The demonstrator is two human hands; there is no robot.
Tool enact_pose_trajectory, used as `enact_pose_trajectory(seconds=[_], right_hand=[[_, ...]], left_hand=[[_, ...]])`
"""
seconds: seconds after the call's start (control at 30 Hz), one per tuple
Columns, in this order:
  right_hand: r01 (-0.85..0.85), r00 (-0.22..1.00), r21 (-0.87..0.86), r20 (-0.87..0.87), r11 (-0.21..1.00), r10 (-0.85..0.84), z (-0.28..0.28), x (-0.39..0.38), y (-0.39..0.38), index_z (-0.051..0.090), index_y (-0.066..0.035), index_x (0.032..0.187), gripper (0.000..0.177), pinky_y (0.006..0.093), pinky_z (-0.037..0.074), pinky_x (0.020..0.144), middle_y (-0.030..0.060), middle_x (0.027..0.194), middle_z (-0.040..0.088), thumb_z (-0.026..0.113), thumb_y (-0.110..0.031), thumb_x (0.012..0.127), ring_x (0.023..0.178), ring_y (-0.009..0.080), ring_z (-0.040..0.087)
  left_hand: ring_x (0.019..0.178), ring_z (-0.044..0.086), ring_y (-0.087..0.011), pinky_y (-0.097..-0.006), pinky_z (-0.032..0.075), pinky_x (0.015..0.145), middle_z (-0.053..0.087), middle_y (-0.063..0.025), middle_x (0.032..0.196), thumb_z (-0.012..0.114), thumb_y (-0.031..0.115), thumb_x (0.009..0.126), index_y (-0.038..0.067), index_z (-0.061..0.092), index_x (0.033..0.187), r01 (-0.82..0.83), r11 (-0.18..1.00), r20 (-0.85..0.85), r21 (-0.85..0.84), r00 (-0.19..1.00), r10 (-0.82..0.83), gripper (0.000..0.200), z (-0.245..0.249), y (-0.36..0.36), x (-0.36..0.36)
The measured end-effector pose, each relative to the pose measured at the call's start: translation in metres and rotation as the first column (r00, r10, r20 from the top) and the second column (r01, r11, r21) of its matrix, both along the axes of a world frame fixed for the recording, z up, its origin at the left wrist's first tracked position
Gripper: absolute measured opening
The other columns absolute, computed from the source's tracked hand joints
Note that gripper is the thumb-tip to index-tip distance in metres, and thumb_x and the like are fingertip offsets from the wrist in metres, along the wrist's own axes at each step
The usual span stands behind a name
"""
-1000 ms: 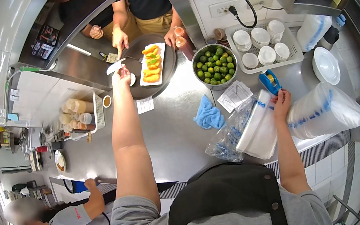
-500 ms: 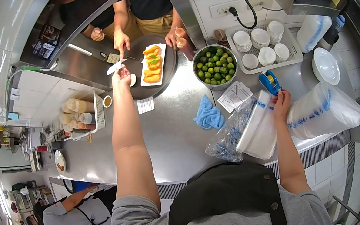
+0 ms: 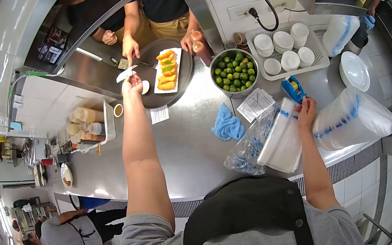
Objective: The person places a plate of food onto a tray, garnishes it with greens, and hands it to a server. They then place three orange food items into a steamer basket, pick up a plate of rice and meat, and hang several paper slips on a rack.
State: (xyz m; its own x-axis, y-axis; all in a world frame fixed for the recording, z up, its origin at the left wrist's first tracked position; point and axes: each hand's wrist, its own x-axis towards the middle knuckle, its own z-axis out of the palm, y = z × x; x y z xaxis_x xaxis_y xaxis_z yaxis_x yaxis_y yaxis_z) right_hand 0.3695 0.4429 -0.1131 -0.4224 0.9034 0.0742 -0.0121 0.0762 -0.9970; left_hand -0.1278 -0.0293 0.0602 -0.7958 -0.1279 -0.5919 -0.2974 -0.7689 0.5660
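My left hand [image 3: 132,84] is stretched far across the steel counter [image 3: 193,138] and pinches a small white paper slip [image 3: 125,73] beside the dark round tray [image 3: 183,75]. The tray carries a white rectangular plate of orange fried food [image 3: 166,69] and a small white dish [image 3: 144,86]. Another person's hand [image 3: 130,46] reaches in at the tray's far edge, close to the slip. My right hand [image 3: 306,107] rests on a plastic-wrapped stack of white lids [image 3: 280,137] near the counter's front right.
A steel bowl of limes [image 3: 234,71], a basket of white cups [image 3: 285,47], a blue tape dispenser [image 3: 293,87], a blue cloth [image 3: 227,123], receipts [image 3: 255,104], a bagged stack of plates [image 3: 352,118], sauce bottles [image 3: 198,46]. A co-worker [image 3: 68,237] stands lower left.
My left hand has lifted the slip slightly toward the other person's hand. The co-worker at lower left has moved and stood up. My right hand has stayed put.
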Motion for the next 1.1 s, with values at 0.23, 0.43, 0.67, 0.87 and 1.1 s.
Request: enact_pose_trajectory(seconds=[0.23,0.43,0.67,0.87,1.1], right_hand=[[-0.002,1.0,-0.006,0.01,1.0,0.002,0.008,0.0,-0.002,0.052,-0.001,0.103,0.016,0.0232,0.056,0.062,0.0068,0.113,0.049,0.052,-0.017,0.104,0.069,0.0086,0.055],[-0.009,1.0,-0.014,0.006,1.0,0.009,0.009,0.0,-0.002,0.051,-0.001,0.102,0.017,0.023,0.056,0.062,0.0066,0.114,0.049,0.052,-0.017,0.104,0.069,0.0084,0.056],[-0.006,1.0,-0.014,0.005,1.0,0.006,0.01,0.0,-0.002,0.051,0.0,0.101,0.017,0.0232,0.056,0.062,0.0065,0.114,0.049,0.053,-0.017,0.103,0.068,0.0083,0.056],[-0.015,0.993,-0.3,-0.116,0.954,-0.02,0.004,0.0,0.006,0.055,-0.002,0.105,0.017,0.022,0.053,0.058,0.0042,0.106,0.053,0.054,-0.018,0.102,0.068,0.0082,0.055],[0.02,0.997,-0.401,-0.063,0.916,-0.049,0.035,-0.005,0.012,0.06,-0.007,0.108,0.017,0.0233,0.048,0.063,-0.0015,0.085,0.055,0.057,-0.021,0.1,0.072,0.0082,0.052]], left_hand=[[0.088,0.072,-0.0226,-0.0298,0.058,0.067,0.072,-0.0104,0.095,0.047,0.02,0.105,0.004,0.062,0.111,-0.024,1.0,0.013,0.011,1.0,0.024,0.023,0.007,-0.004,0.007],[0.09,0.072,-0.0231,-0.0311,0.057,0.069,0.072,-0.0119,0.099,0.049,0.019,0.104,0.004,0.06,0.114,-0.008,1.0,0.001,0.017,1.0,0.008,0.022,0.006,-0.006,0.006],[0.092,0.071,-0.0232,-0.0318,0.056,0.071,0.071,-0.0129,0.102,0.048,0.021,0.104,0.001,0.058,0.118,-0.004,0.999,-0.001,0.048,1.0,0.004,0.026,0.0,-0.007,-0.001],[0.086,0.071,-0.0203,-0.0285,0.057,0.068,0.072,-0.0093,0.095,0.049,0.019,0.103,0.003,0.063,0.11,0.008,1.0,0.007,0.011,1.0,-0.008,0.022,0.009,-0.001,0.006],[0.086,0.07,-0.0211,-0.0293,0.057,0.067,0.071,-0.0095,0.095,0.048,0.02,0.104,0.002,0.063,0.109,-0.027,1.0,0.01,0.002,1.0,0.027,0.024,0.015,0.0,0.006]])
